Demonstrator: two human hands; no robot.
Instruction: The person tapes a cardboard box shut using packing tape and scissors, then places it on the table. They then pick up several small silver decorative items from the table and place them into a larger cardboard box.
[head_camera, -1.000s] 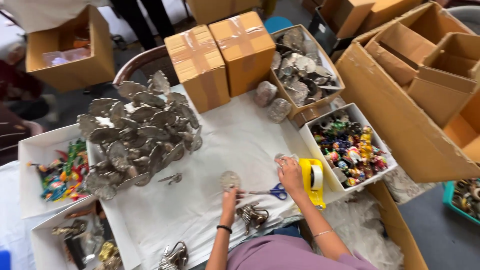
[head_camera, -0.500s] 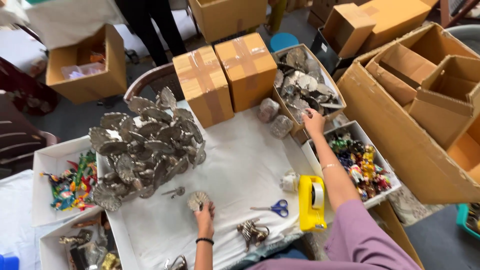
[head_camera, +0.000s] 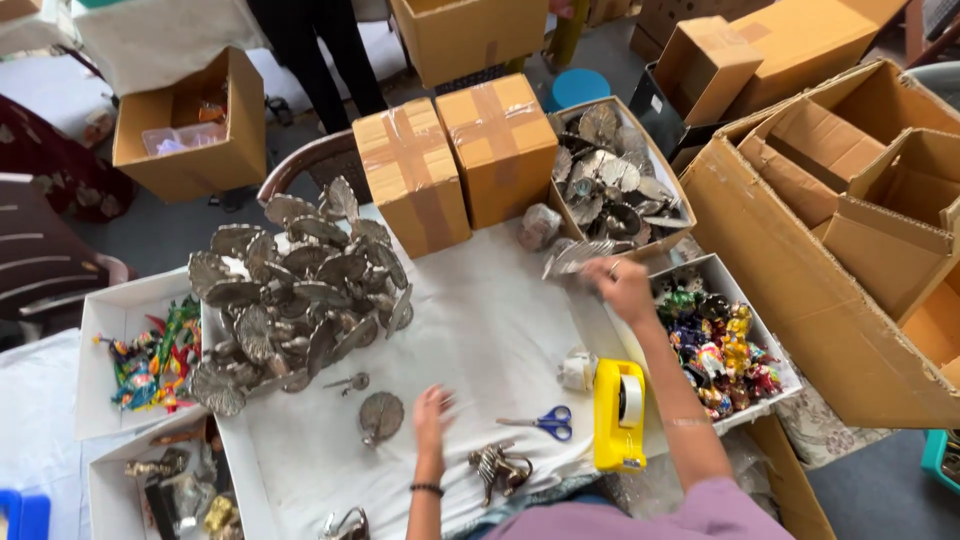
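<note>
White-papered tabletop (head_camera: 480, 330): right hand (head_camera: 622, 288) clamped on a metal peacock (head_camera: 577, 256) at two o'clock, left hand (head_camera: 432, 412) open beside another (head_camera: 381, 416); large pile (head_camera: 290, 290) unprocessed.

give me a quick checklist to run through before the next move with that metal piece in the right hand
1. Right hand grips the fan-shaped metal piece: ok, held above the cloth, though blurred.
2. Left hand free: ok, open over the white cloth, holding nothing.
3. Round metal piece lies flat by the left hand: ok, apart from the fingers.
4. Scissors out of the way: ok, lying shut beside the yellow tape dispenser.
5. Bare cloth in the middle to set things down: ok.
6. Firmness of the right-hand grip: cannot tell, motion blur.
</note>
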